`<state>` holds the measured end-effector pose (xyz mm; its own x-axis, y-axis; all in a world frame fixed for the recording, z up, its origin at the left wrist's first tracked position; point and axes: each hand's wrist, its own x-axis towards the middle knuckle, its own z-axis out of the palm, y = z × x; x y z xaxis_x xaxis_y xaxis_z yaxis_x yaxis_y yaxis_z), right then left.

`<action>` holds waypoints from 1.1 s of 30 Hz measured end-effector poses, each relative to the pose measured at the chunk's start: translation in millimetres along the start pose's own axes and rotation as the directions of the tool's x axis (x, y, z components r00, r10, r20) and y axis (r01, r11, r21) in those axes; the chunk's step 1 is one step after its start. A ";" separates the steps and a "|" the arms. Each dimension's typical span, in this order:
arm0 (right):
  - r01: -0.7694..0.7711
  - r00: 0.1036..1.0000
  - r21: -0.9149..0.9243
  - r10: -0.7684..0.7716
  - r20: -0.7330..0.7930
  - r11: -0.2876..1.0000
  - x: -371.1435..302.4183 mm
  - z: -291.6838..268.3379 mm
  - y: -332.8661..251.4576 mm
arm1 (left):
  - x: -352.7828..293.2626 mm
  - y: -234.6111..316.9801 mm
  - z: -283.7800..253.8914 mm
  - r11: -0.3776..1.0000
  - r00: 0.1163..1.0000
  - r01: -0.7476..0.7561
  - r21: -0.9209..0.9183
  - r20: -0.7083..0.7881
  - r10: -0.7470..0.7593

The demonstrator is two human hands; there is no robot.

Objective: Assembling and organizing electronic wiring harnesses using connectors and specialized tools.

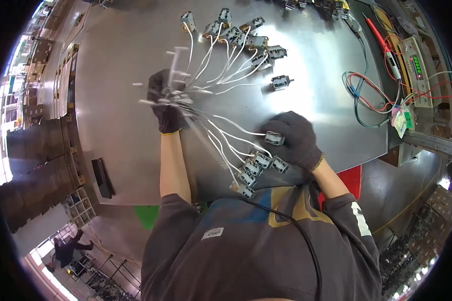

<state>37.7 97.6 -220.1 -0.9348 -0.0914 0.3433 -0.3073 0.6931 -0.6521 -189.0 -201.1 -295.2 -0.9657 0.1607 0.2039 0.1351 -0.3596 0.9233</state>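
Grey, reflective metal forms the top of the counter [115, 140], at which a person in a dark shirt [261, 256] works in dark knitted gloves. The left hand [164, 100] is closed around a bundle of white wires [243, 85], above the left part of the counter. White end pieces [177, 65] project from this grip; they are blurred, and their exact shape cannot be told.

The wires fan out in 2 directions. On the far side they run to a cluster of small grey modules [231, 35], partly overlapping, with 1 separate module [281, 83] nearer the right hand [295, 138]. On the near side they lead to a group of 5 modules [252, 168] close to the counter's near edge, just in front of the person's body.

The right hand is curled, its fingers gripping 1 grey wired module [274, 138] just beyond that near group.

At the right stand an instrument with a green-lit display [417, 65], a red probe [376, 32] and looped cables [356, 93]. A dark bar [102, 178] lies at the counter's left near corner.
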 end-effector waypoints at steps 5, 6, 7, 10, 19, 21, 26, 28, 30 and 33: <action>0.017 0.998 -0.065 -0.013 0.068 0.998 -1.8 -41.6 20.4 | 5.0 -11.6 -2.3 0.983 0.999 -0.006 -0.181 -0.047 -0.002; 0.011 0.993 0.126 -0.025 0.113 0.992 -0.7 -50.4 25.3 | 1.0 -7.3 -7.9 0.969 0.993 0.112 -0.220 0.006 -0.114; -0.217 0.976 0.326 0.214 0.046 0.920 -4.7 -54.5 25.5 | 0.0 6.3 1.4 0.937 0.971 0.238 -0.255 0.073 -0.226; -0.061 0.973 -0.039 0.051 -0.227 0.997 17.7 -51.4 39.9 | 0.7 -16.4 -10.8 0.966 0.998 -0.011 0.260 -0.064 0.028; -0.004 0.912 -0.100 -0.038 -0.408 0.995 46.0 -58.6 51.2 | 19.0 12.6 32.1 0.995 0.989 0.097 0.034 0.111 -0.100; -0.303 0.933 0.228 0.337 -0.125 0.925 66.3 -55.7 54.5 | 31.3 6.7 3.9 0.971 0.955 0.238 0.026 0.179 -0.239; 0.085 0.963 -0.400 -0.179 -0.202 0.913 59.9 -65.6 54.3 | 23.1 10.1 27.4 0.997 0.969 0.080 0.016 0.233 -0.081; 0.023 0.998 -0.483 -0.046 -0.035 0.876 46.4 -61.4 43.5 | 27.5 15.6 23.8 0.997 0.956 0.054 0.056 0.287 -0.068; 0.077 0.997 -0.501 -0.065 0.042 0.862 20.2 -52.3 51.4 | 34.2 12.7 22.5 0.997 0.956 0.061 0.053 0.283 -0.073; -0.001 0.990 -0.467 0.066 0.121 0.884 9.5 -42.5 53.5 | 41.3 8.9 19.6 0.998 0.950 0.047 0.045 0.305 -0.059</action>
<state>19.9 164.1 -223.0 -0.9676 -0.1319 0.2152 -0.1872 0.9468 -0.2617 -223.4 -179.7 -272.1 -0.8581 0.4545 0.2392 0.0996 -0.3096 0.9456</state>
